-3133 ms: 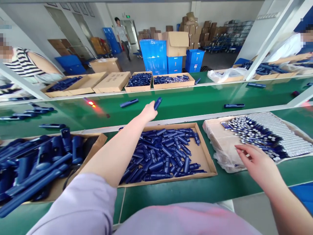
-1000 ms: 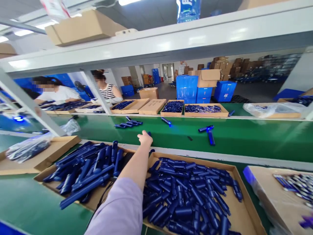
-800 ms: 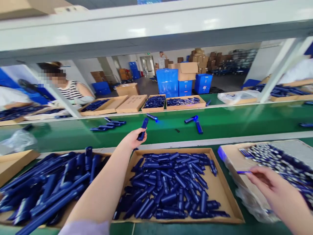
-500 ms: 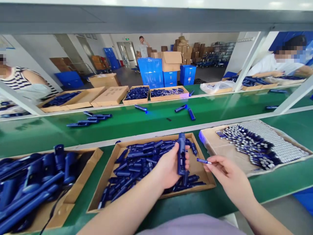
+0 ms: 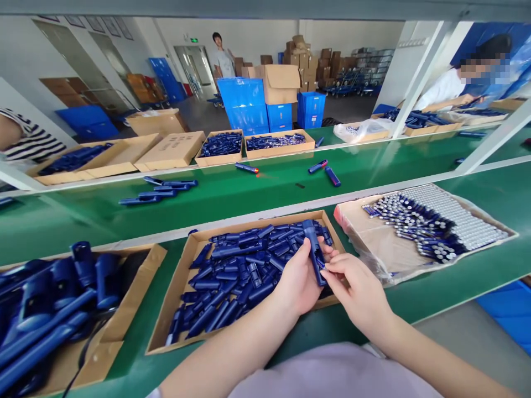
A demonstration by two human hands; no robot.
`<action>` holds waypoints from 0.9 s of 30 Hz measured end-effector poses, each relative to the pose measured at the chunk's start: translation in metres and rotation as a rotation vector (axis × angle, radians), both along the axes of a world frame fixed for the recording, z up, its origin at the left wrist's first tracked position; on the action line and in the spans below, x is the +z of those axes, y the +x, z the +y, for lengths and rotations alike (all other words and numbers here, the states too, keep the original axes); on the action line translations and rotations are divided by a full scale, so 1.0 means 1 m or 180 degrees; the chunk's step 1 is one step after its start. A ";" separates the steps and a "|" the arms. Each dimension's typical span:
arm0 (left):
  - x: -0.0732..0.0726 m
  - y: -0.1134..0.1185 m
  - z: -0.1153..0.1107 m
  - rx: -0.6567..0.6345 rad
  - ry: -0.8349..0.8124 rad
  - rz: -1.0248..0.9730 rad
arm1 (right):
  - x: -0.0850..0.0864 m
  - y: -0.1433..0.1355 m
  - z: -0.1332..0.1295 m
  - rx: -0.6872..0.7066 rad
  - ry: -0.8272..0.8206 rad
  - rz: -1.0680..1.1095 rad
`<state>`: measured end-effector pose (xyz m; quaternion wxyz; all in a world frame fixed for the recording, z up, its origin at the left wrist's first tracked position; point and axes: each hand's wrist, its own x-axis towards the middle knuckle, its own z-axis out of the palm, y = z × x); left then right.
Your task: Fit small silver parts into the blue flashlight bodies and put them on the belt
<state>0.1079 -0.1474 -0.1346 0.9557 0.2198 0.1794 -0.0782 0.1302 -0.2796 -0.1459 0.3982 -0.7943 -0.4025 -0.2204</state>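
Above green worktop [image 5: 440, 284], left fingers [image 5: 329, 250] wrap around blue casing [image 5: 312, 243].

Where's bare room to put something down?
The green belt is bare right of the two paired blue tubes; so is the right-hand tray, left of its silver-ended cylinders. The middle box is crowded with blue parts.

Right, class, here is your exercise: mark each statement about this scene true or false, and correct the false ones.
1. The left hand holds a blue tube. True.
2. The right hand is in the tray of silver-ended cylinders. False: its fingertips are at the tube.
3. That tray stands right of the box of blue parts in the middle. True.
4. The lit piece on the green strip glows green. False: it glows red-orange.
5. A striped top shows at the left edge. True.
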 end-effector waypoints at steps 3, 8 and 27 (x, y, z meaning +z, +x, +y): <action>0.000 0.000 0.002 0.0028 -0.0039 0.0071 | 0.000 -0.002 0.005 -0.0097 0.0048 -0.0053; -0.004 0.000 0.007 0.0126 -0.0194 0.0024 | -0.005 -0.004 0.012 0.0033 -0.0139 -0.0090; -0.005 0.004 0.010 0.0100 0.0279 0.0229 | 0.009 0.106 -0.046 -0.1281 -0.1955 0.0545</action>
